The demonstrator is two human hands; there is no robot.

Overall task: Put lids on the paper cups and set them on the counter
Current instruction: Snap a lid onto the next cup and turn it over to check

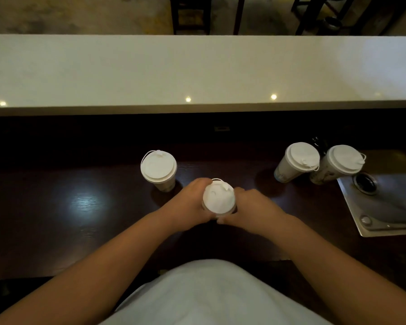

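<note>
A paper cup with a white lid stands on the dark wooden worktop in front of me. My left hand grips its left side and my right hand grips its right side, fingers curled round the rim. Another lidded cup stands just behind and to the left. Two more lidded cups stand together at the right. The long white counter runs across behind, raised above the worktop.
A steel sink with a drain is set into the worktop at the right, next to the two cups. Dark chairs stand beyond the counter. My white apron or shirt fills the bottom middle.
</note>
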